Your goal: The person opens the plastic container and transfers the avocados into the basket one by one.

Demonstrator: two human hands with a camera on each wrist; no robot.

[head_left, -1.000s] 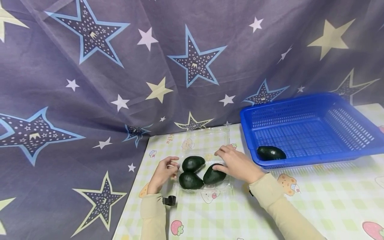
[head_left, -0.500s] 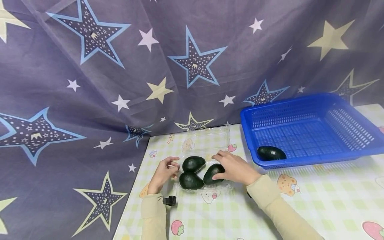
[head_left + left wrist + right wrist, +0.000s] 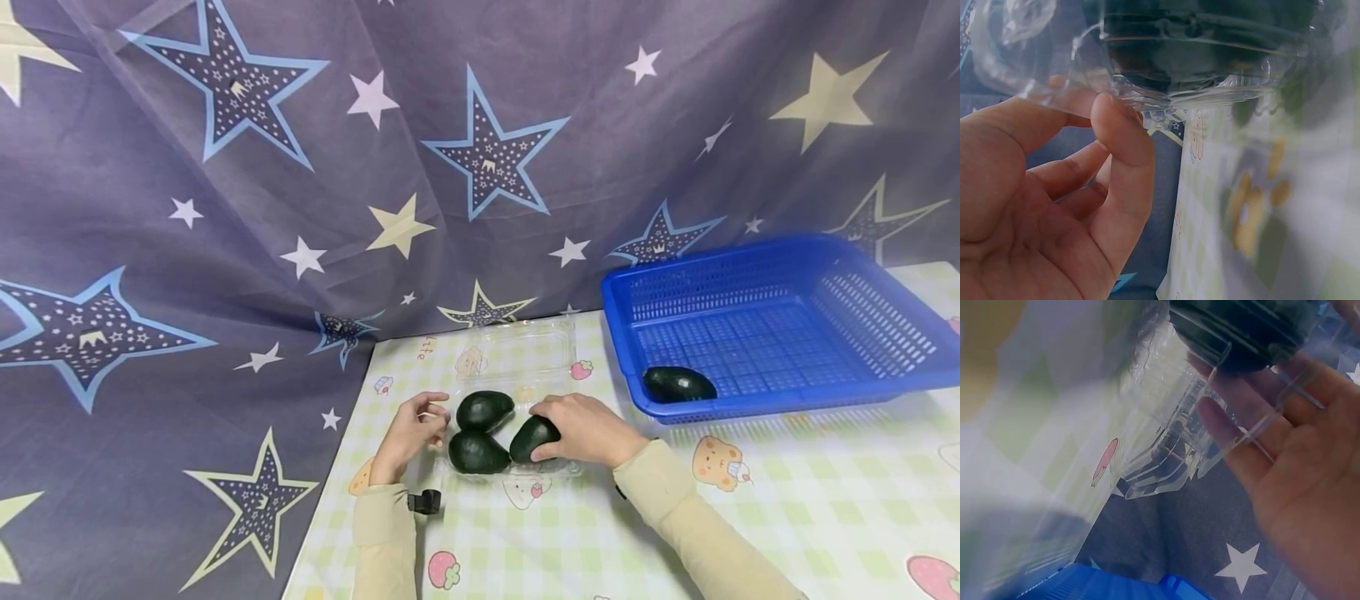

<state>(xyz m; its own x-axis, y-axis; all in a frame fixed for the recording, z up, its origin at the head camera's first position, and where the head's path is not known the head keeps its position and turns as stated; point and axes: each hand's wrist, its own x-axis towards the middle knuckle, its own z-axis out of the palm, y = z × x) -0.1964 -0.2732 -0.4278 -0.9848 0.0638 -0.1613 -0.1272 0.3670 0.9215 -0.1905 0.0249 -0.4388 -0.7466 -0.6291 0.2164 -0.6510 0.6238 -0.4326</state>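
- The right hand lay over the right-hand avocado of three in the clear clamshell tray, fingers curled down over its top and far side, thumb at its near side. It gripped the fruit, which still rested in the tray.
- That avocado sat at about 4 o'clock in the tray. A second avocado lay at 11 o'clock and a third avocado at 7 o'clock, the three touching or nearly so.
- The left hand was at the tray's 9 o'clock edge. In the left wrist view the thumb pressed against the clear plastic rim, and fingers were curled behind it, so it pinched the tray wall. I judge this hold served to steady the light, slippery tray against the other hand's pull.
- The tray's hinged lid lay flat open at 12 o'clock, leaving the fruit reachable from above.
- The blue basket stood at 2 o'clock from the tray, apart from it, with one avocado in its near left corner.
- Everything rested on a checked tablecloth with cartoon prints. A starred purple cloth hung behind and draped over the table's left side.
- The right wrist view showed only blurred plastic, dark fruit and part of the palm, so it did not make the finger contact plain.
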